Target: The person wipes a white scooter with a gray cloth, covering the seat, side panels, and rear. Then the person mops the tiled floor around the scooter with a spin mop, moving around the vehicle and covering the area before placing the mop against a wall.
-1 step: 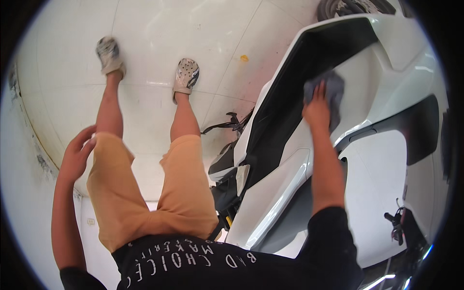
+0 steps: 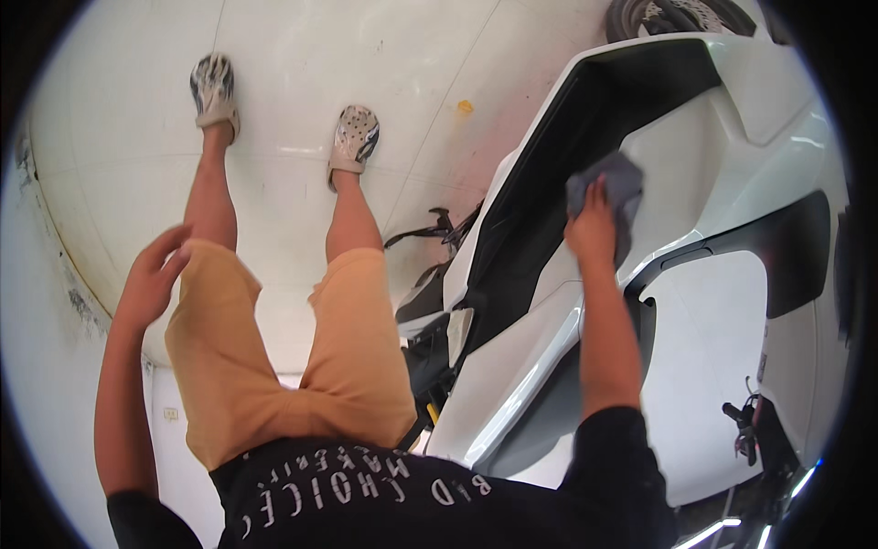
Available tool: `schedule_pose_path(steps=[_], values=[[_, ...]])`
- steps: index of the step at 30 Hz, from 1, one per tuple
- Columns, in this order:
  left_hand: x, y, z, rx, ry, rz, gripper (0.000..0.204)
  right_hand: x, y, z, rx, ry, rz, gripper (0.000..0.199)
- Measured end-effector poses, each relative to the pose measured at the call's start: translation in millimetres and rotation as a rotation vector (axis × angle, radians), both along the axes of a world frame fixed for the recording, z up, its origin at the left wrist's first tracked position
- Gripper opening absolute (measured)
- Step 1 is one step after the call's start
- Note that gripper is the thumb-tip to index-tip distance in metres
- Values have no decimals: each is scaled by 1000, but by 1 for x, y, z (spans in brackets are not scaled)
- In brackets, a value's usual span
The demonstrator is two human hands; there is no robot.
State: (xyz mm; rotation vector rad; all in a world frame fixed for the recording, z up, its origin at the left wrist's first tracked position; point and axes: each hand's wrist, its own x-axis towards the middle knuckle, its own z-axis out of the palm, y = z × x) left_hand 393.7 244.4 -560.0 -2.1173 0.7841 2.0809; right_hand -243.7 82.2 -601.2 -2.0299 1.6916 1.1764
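A white motor scooter (image 2: 681, 151) with black panels stands on my right. My right hand (image 2: 594, 233) is closed on a grey cloth (image 2: 615, 188), which lies bunched against the white body beside the long black floorboard panel (image 2: 549, 174). Part of the cloth sits under my fingers, so its underside is hidden. My left hand (image 2: 155, 279) hangs beside my left thigh, holding nothing, its fingers loosely stretched out and apart.
At the top right is the scooter's wheel (image 2: 681, 16); a black stand or pedal (image 2: 434, 229) juts out over the tiled floor (image 2: 293, 101). A small yellow scrap (image 2: 465, 106) lies on the tiles. A white wall (image 2: 46, 339) rises on my left.
My right hand has slid the cloth slightly left and nearer to me along the white body. My left foot has shifted a little. My left hand has risen slightly.
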Motion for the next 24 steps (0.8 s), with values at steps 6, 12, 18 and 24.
schedule_pose_path(steps=[6, 12, 18, 24], values=[[-3, -24, -63, 145, 173, 34, 42, 42, -28, -5, -820, -602, -897, 50], [27, -18, -71, 152, 250, 12, 47, 131, -136, -151, -513, -7, 391, 53], [31, -40, -73, 164, 346, 257, 50, 163, -84, -197, 657, 321, 464, 37], [21, -45, -77, 217, 424, 436, 49, 152, -161, -146, 287, -409, -706, 51]])
